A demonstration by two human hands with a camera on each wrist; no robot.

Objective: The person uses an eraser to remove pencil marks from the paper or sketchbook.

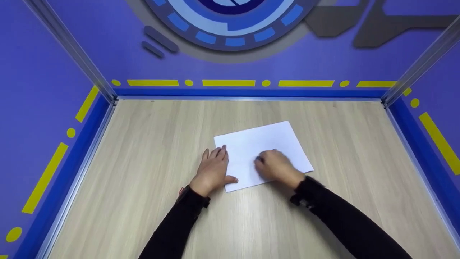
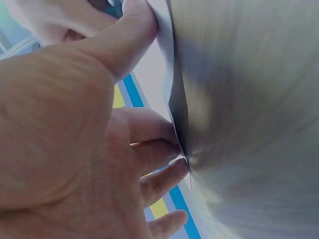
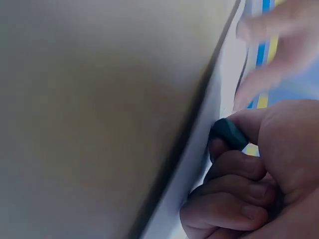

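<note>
A white sheet of paper [image 1: 253, 142] lies slightly turned on the wooden table. My left hand [image 1: 212, 169] rests on its left edge, fingers extended and thumb on the lower left corner. Over the paper's lower right part, my right hand [image 1: 276, 166] pinches a small dark teal block [image 3: 231, 133], like an eraser, between thumb and index finger. The other fingers of that hand curl into the palm in the right wrist view. In the head view only a dark bit of the block shows; the hand covers the rest.
The light wood tabletop [image 1: 161, 144] extends around the paper on all sides. Blue-purple panels [image 1: 230, 72] with yellow dashes enclose it at the back, left and right. Metal rails [image 1: 251, 98] run along the table's edges.
</note>
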